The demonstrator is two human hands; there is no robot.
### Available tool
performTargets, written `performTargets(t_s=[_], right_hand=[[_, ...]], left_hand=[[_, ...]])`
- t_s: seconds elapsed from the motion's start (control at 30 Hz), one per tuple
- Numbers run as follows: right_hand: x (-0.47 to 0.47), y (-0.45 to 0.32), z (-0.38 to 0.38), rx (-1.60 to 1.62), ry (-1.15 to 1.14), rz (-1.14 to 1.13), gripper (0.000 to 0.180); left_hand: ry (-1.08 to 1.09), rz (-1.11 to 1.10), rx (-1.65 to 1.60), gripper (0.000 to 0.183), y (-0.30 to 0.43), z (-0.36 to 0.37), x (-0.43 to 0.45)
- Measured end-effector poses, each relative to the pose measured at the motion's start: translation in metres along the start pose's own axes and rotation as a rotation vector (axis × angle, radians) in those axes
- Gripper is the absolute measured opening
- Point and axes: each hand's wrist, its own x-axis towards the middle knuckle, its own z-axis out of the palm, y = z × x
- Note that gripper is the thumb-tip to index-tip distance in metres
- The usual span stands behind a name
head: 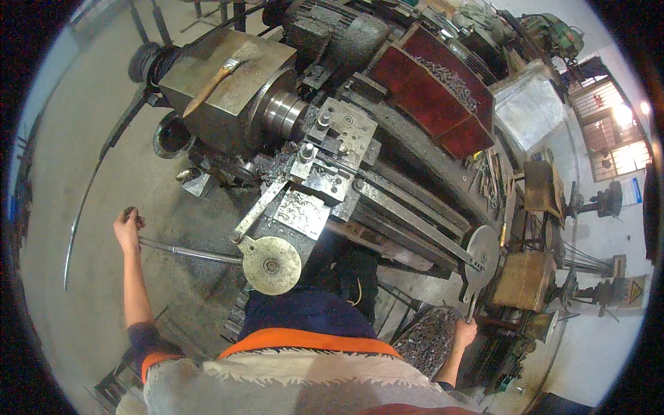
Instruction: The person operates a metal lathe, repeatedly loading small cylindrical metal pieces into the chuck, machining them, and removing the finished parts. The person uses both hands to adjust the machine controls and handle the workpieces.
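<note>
My left hand is out at the left with its fingers curled. A steel lever rod reaches its wrist from a round metal disc; whether the fingers hold anything is hidden. My right hand, low at the right, is closed around a lever handle below a larger round disc. Between them stands a small lathe, with its headstock, bright spindle nose and bolted tool block. A flat link bar joins the left disc to the slide. Metal chips lie on a bright plate.
A brush lies on the headstock. Behind the bed, a red tray holds many small metal parts. More parts fill a container beside my right arm. A long bent lever extends at the left. Other machines line the right.
</note>
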Motion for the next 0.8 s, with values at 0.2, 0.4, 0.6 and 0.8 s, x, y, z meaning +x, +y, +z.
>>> performTargets(t_s=[0.2, 0.4, 0.6, 0.8], right_hand=[[-0.008, -0.007, -0.004, 0.005, 0.044, -0.011, 0.040], [0.003, 0.001, -0.003, -0.111, 0.222, -0.079, 0.041], [0.076, 0.017, -0.005, -0.195, 0.121, -0.155, 0.030], [0.110, 0.035, 0.004, -0.190, 0.090, -0.169, 0.036]], left_hand=[[0.019, 0.000, -0.067, 0.023, 0.003, 0.004, -0.004], [0.125, 0.004, -0.025, 0.023, -0.007, -0.001, -0.010], [0.203, 0.052, 0.245, 0.025, -0.003, 0.026, 0.020], [-0.026, 0.163, 0.306, 0.030, 0.078, 0.124, 0.046]])
